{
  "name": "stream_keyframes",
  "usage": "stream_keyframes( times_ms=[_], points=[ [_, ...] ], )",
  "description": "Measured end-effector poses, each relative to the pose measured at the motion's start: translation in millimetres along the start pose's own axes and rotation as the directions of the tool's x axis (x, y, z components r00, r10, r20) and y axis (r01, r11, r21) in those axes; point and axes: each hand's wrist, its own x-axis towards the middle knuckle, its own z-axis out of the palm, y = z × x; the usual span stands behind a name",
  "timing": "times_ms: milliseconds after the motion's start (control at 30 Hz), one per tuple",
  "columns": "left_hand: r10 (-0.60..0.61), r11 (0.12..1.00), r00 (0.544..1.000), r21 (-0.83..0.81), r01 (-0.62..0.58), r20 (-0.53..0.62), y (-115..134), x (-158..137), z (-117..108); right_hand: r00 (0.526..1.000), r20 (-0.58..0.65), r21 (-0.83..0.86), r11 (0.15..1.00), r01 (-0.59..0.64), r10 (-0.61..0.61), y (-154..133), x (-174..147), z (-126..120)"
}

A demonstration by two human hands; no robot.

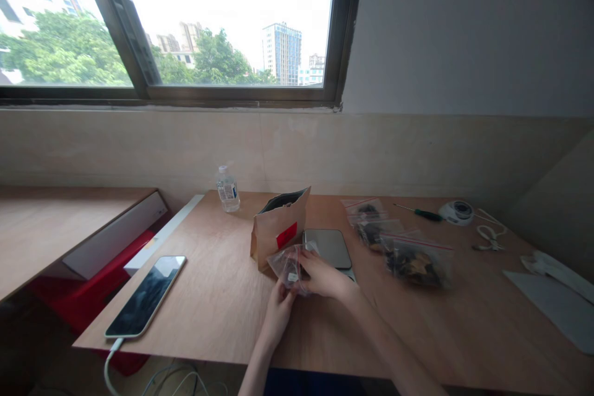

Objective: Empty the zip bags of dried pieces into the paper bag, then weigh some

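Observation:
A clear plastic bag [283, 261] is between my two hands, low over the table in front of an open brown paper pouch [273, 232] with a red label. The fingers of my left hand [281, 298] pinch its lower edge. Bent over its right side is my right hand [321, 273], gripping the plastic; its fingertips are partly hidden. A small white piece shows through the bag, too small to name. Just beyond my right hand lies a flat kitchen scale [330, 249] with a metal top.
Zip bags of dark dried pieces [415, 263] lie on the right, near a screwdriver [424, 215], a white dome camera [457, 212] and a coiled white cable [489, 236]. A water bottle [228, 190] stands at the back. A plugged-in phone [146, 297] lies at the left edge.

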Motion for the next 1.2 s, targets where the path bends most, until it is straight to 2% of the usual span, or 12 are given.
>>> stream_keyframes(
  times_ms=[233, 533, 633, 767, 833, 1033, 1133, 1200],
  points=[
    [0.016, 0.998, 0.999, 0.057, -0.018, 0.042, -4, 1, -3, 0.998, 0.051, 0.099, 0.994, -0.038, 0.033, -7, 3, -11],
    [0.002, 0.998, 1.0, 0.065, -0.004, 0.03, -2, 2, -1, 1.0, -0.012, 0.002, 1.0, -0.027, 0.027, -8, 0, -7],
    [-0.003, 0.998, 1.0, 0.058, 0.002, 0.021, -3, 2, -1, 0.999, -0.032, 0.074, 0.997, -0.003, 0.005, -10, 0, -8],
    [-0.007, 0.999, 1.0, 0.048, 0.007, 0.007, -3, 2, -2, 0.994, -0.046, 0.27, 0.959, -0.085, 0.102, -9, -2, -15],
    [-0.008, 0.999, 1.0, 0.031, 0.008, 0.008, -1, 1, -2, 0.987, -0.079, 0.343, 0.933, -0.108, 0.143, -6, -6, -22],
    [-0.029, 1.0, 0.999, -0.008, 0.03, 0.035, 3, 0, 0, 0.964, -0.188, 0.48, 0.874, -0.075, 0.186, -2, -22, -56],
    [-0.041, 0.999, 0.999, -0.006, 0.041, 0.029, 5, 0, 1, 0.933, -0.319, 0.565, 0.824, 0.049, 0.164, -13, -17, -79],
    [-0.047, 0.999, 0.999, 0.002, 0.047, 0.028, 8, -1, 2, 0.876, -0.463, 0.552, 0.818, 0.162, 0.139, -25, -4, -91]
  ],
)
